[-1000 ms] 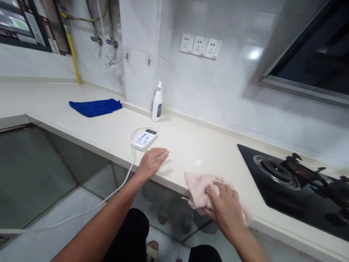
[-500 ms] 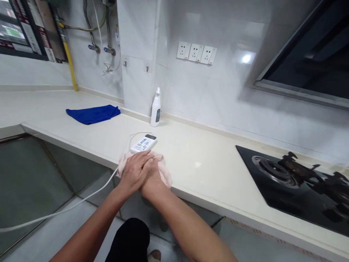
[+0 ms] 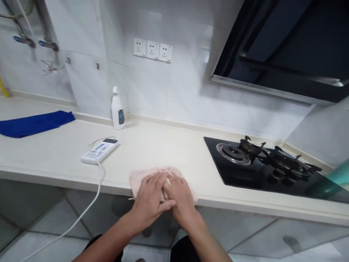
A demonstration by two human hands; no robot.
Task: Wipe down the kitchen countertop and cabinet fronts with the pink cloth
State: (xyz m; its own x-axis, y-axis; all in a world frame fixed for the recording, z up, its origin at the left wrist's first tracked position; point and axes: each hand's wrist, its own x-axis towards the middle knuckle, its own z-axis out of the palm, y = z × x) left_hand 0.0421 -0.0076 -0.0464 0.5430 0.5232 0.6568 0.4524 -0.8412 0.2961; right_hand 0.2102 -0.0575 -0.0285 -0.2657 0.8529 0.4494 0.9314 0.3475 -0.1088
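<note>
- The table (image 3: 169, 145) is running pale and long across the view, and the camera is now facing further right along it than half a second ago, so the hob is sitting nearer the middle.
- The black gas hob (image 3: 261, 167) is lying set into the table at the right, with a dark hood (image 3: 286, 47) hanging above it.
- The blue cloth (image 3: 32, 123) is lying flat at the far left, well apart from the hands.
- The pink cloth (image 3: 141, 176) is lying spread near the front edge of the table, between the white power strip (image 3: 99, 151) and the hob; half a second ago it was bunched right against the power strip, so it is travelling rightward along the table.
- The left hand (image 3: 149, 198) is pressing flat on the pink cloth, its grip spread open and clasping nothing.
- The right hand (image 3: 181, 196) is pressing beside it, the fingers overlapping the left hand's, palm down and likewise flat rather than closed round the cloth.
- A second ago only the right hand was on the cloth; both are now bearing down together, which reads as a firmer wiping stroke covering the front strip of the table.
- The white spray bottle (image 3: 117, 109) is standing upright against the wall, below the three sockets (image 3: 152, 50).
</note>
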